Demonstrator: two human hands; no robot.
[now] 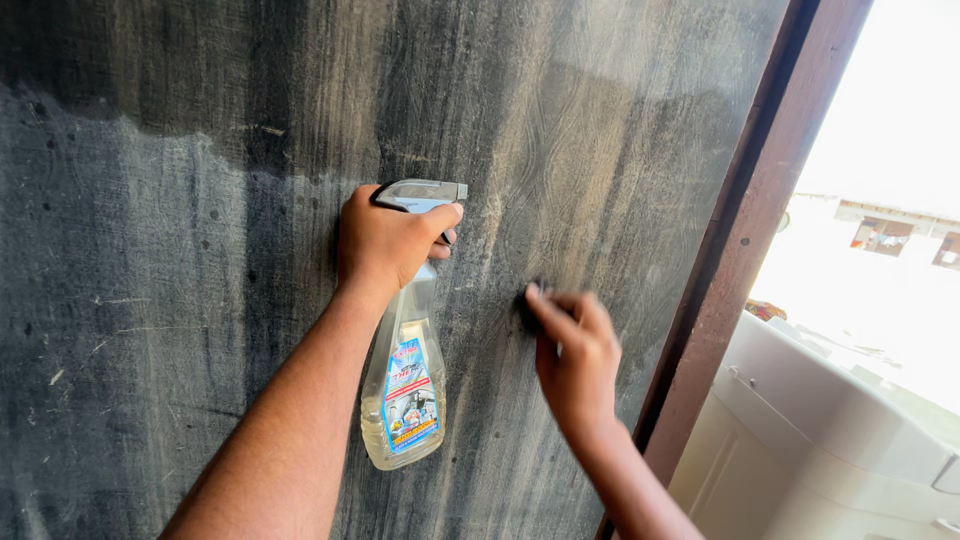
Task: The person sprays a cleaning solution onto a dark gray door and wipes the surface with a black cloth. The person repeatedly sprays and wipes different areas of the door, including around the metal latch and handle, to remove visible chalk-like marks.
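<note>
— Two hands up at the dark wall (150,300). Left hand (385,245) wrapped tight round the neck of a spray bottle (405,400), one finger curled under the grey spray head (425,190).

— And the right hand (575,355)?

— Bent fingers closed on a small dark pad (528,298), pressed flat against the wall. Mostly hidden, so hard to tell cloth from sponge.

— Where on the wall?

— Just right of the bottle, near the brown door frame (740,230). Bottle hanging down from the fist, see-through, with a little yellowish liquid low inside. Nozzle pointing right, toward the pad.

— Any tips for doing this bit well?

— Probably best to spray a little, not a lot. Aim at the pale streaky patch, not at the fingers. Then rub with the pad flat, pushing evenly and going along the long streaks.

— Anything to watch out for?

— Drips, maybe. Wipe from high to low to catch them. Hold the bottle a bit away from the rubbing hand to avoid bumps. Mind the white machine (820,430) too, past the frame, low on the right, well apart from both hands.
</note>
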